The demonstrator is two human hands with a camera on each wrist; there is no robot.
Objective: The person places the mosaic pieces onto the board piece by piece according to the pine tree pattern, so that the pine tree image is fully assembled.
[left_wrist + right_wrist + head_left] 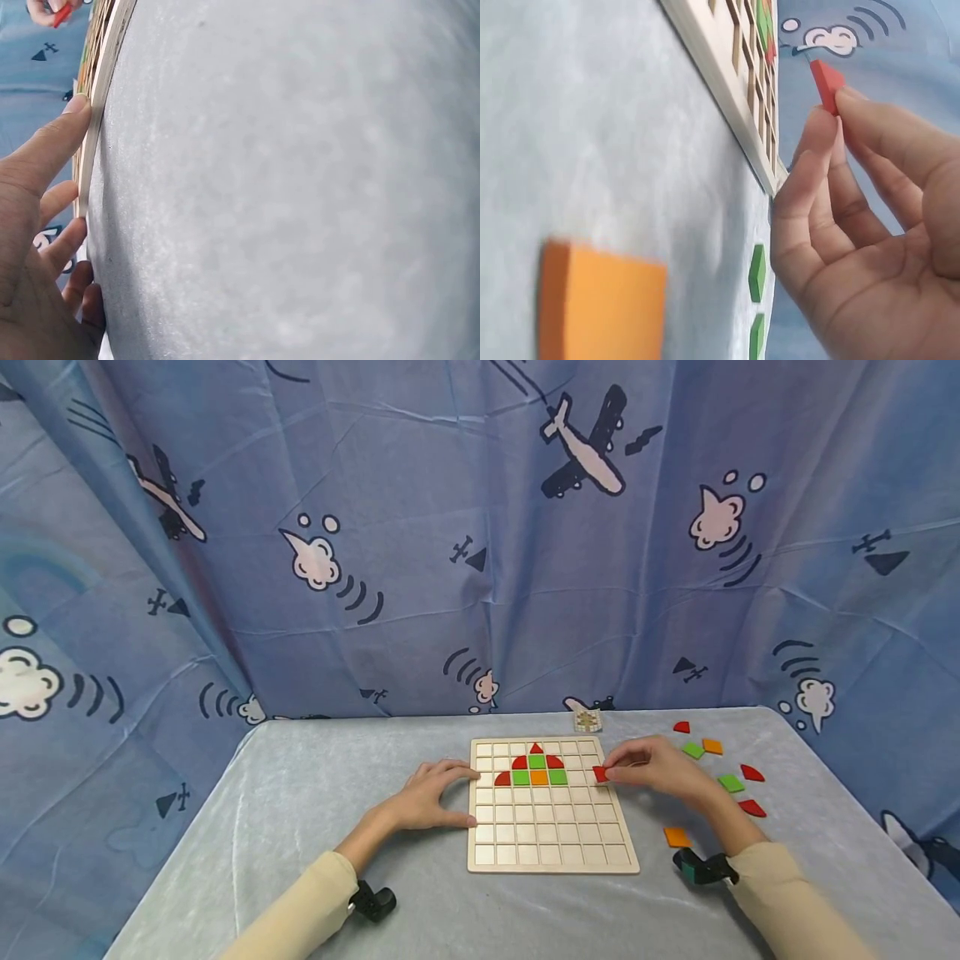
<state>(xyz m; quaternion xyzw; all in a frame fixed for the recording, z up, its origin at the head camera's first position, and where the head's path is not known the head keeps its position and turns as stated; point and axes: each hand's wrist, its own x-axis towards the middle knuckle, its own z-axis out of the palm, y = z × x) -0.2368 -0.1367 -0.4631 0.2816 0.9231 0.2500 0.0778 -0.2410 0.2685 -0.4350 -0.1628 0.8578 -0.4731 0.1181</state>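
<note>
A wooden grid board [555, 856] lies flat on the table. On it, red, green and orange tiles form a stepped shape, with a red triangle [536, 748] at the top and an orange square [539, 778] in the bottom row. My left hand [429, 797] touches the board's left edge, thumb and fingers spread apart. Between thumb and fingertips my right hand [660, 768] pinches a red tile [825, 86], raised over the board's right side. Its full shape is partly covered by the fingers.
Right of the board lie loose tiles: an orange square [677, 837], a green square [731, 783], a red quarter-circle [752, 808] and several others. A small pattern card [587, 720] sits behind the board. A blue printed curtain [420, 610] hangs beyond the grey-covered table [315, 793].
</note>
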